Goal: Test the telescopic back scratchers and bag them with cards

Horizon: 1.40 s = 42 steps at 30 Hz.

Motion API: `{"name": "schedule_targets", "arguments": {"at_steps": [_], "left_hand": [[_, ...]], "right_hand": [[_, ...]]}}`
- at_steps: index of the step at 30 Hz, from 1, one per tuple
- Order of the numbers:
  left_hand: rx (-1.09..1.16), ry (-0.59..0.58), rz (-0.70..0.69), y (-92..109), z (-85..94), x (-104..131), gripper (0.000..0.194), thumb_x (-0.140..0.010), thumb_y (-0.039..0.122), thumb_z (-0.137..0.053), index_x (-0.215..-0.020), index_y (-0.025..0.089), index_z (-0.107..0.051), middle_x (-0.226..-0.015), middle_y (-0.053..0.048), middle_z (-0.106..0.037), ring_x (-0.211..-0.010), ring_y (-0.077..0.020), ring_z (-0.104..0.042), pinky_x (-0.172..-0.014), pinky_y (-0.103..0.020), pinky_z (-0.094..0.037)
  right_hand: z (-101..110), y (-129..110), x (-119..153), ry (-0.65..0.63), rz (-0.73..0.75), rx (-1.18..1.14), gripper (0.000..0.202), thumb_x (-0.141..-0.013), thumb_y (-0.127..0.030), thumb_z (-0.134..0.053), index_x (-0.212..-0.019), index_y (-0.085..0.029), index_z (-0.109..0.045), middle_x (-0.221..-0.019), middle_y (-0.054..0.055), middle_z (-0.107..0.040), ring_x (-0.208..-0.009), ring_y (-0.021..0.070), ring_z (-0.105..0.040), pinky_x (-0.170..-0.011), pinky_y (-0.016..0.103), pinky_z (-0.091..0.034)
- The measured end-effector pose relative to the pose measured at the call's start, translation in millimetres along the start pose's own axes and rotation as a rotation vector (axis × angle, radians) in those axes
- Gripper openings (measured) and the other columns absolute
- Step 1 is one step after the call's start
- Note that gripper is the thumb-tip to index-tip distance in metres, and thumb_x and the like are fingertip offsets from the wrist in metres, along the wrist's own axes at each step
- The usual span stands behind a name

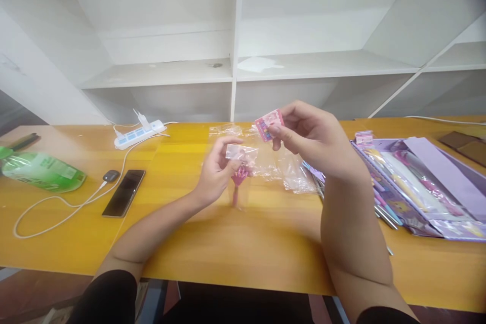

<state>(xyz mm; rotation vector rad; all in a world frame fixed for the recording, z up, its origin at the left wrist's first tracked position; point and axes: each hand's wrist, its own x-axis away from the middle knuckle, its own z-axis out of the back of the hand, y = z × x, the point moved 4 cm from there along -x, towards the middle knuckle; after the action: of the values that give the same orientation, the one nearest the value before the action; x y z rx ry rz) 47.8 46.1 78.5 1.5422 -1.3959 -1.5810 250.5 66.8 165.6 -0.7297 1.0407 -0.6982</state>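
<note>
My left hand [218,169] pinches the top of a small clear plastic bag [243,152]. Inside that bag hangs a pink item [240,177] with a bushy head and a thin stem; its exact kind is too blurred to tell. Up and to the right, my right hand [309,134] grips a small pink printed card [269,124] between thumb and fingers, apart from the bag. Crumpled clear plastic wrappers [299,174] lie on the table behind and beside both hands.
To the right, a purple box [421,223] holds packaged items, with pens [387,216] beside it. At left are a phone [124,193], a white cable [72,201], a power strip [139,134] and a green bottle [41,169]. White shelving [235,35] rises behind the table.
</note>
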Motion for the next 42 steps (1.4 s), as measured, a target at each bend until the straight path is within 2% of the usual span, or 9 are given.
{"name": "schedule_targets", "arguments": {"at_steps": [2, 5, 8, 15, 20, 24, 27, 34, 42], "left_hand": [[-0.015, 0.021, -0.076, 8.5, 2.8, -2.1, 0.037, -0.101, 0.036, -0.076, -0.133, 0.028, -0.059, -0.090, 0.003, -0.070, -0.074, -0.0153, -0.077, -0.072, -0.030, -0.068], [-0.041, 0.022, -0.157, 19.1, 5.6, -4.1, 0.022, -0.101, 0.035, -0.075, -0.118, 0.025, -0.065, -0.086, 0.003, -0.069, -0.076, -0.0154, -0.078, -0.070, -0.029, -0.070], [-0.076, 0.044, -0.156, 27.0, 9.1, -4.8, 0.019, -0.101, 0.037, -0.076, -0.102, 0.020, -0.067, -0.087, 0.001, -0.068, -0.076, -0.0148, -0.078, -0.068, -0.028, -0.071], [-0.142, 0.086, -0.168, 47.4, 16.6, -1.8, 0.020, -0.102, 0.037, -0.075, -0.096, 0.019, -0.081, -0.099, -0.003, -0.064, -0.080, -0.0141, -0.076, -0.066, -0.029, -0.073], [-0.111, 0.067, -0.075, 51.9, 17.3, 0.6, 0.021, -0.101, 0.040, -0.076, -0.099, 0.022, -0.086, -0.096, -0.005, -0.069, -0.081, -0.0159, -0.075, -0.070, -0.032, -0.073], [-0.052, 0.057, 0.009, 52.8, 16.1, 1.2, 0.026, -0.100, 0.043, -0.075, -0.093, 0.021, -0.085, -0.090, -0.005, -0.071, -0.080, -0.0177, -0.075, -0.073, -0.034, -0.073], [0.002, 0.045, 0.063, 52.4, 15.2, 0.5, 0.029, -0.100, 0.044, -0.075, -0.090, 0.019, -0.085, -0.090, -0.006, -0.073, -0.083, -0.0193, -0.075, -0.075, -0.036, -0.073], [0.133, 0.019, 0.182, 51.0, 12.6, -1.7, 0.033, -0.094, 0.048, -0.080, -0.087, 0.016, -0.085, -0.096, -0.010, -0.077, -0.087, -0.0216, -0.075, -0.075, -0.038, -0.073], [0.213, -0.015, 0.313, 46.7, 11.4, -0.2, 0.036, -0.094, 0.050, -0.078, -0.091, 0.015, -0.085, -0.094, -0.011, -0.079, -0.086, -0.0248, -0.077, -0.081, -0.045, -0.072]], "right_hand": [[-0.1, -7.3, 4.6, -0.014, 0.027, 0.018, 0.021, -0.097, -0.042, -0.080, -0.101, -0.024, -0.071, -0.087, 0.000, -0.074, -0.069, 0.0121, -0.067, -0.064, 0.028, -0.056], [-1.7, -15.5, 10.0, -0.034, 0.087, 0.052, 0.014, -0.098, -0.036, -0.079, -0.101, -0.024, -0.072, -0.091, 0.000, -0.074, -0.069, 0.0113, -0.068, -0.062, 0.028, -0.056], [-6.5, -24.7, 14.5, -0.075, 0.161, 0.108, 0.007, -0.101, -0.031, -0.075, -0.100, -0.024, -0.072, -0.092, 0.001, -0.075, -0.072, 0.0122, -0.070, -0.061, 0.028, -0.056], [-23.5, -47.6, 22.7, -0.029, 0.363, 0.225, 0.006, -0.102, -0.022, -0.072, -0.099, -0.025, -0.077, -0.095, 0.003, -0.071, -0.077, 0.0126, -0.068, -0.059, 0.027, -0.058], [-37.1, -40.5, 23.0, 0.019, 0.331, 0.262, 0.003, -0.103, -0.023, -0.072, -0.105, -0.025, -0.070, -0.096, 0.000, -0.073, -0.075, 0.0109, -0.073, -0.063, 0.024, -0.063], [-40.2, -33.4, 23.1, 0.132, 0.315, 0.348, 0.019, -0.098, -0.026, -0.079, -0.104, -0.026, -0.061, -0.089, -0.004, -0.075, -0.072, 0.0121, -0.077, -0.064, 0.024, -0.062], [-41.0, -33.7, 24.0, 0.153, 0.366, 0.424, 0.019, -0.098, -0.025, -0.079, -0.104, -0.026, -0.061, -0.090, -0.004, -0.077, -0.075, 0.0133, -0.078, -0.065, 0.024, -0.062], [-42.0, -40.4, 24.6, 0.091, 0.416, 0.488, 0.009, -0.103, -0.022, -0.071, -0.111, -0.027, -0.069, -0.100, -0.001, -0.081, -0.079, 0.0132, -0.077, -0.071, 0.026, -0.062], [-44.2, -42.8, 30.4, 0.039, 0.457, 0.551, 0.016, -0.106, -0.022, -0.066, -0.119, -0.030, -0.071, -0.104, 0.002, -0.080, -0.085, 0.0169, -0.074, -0.074, 0.032, -0.058]]}}
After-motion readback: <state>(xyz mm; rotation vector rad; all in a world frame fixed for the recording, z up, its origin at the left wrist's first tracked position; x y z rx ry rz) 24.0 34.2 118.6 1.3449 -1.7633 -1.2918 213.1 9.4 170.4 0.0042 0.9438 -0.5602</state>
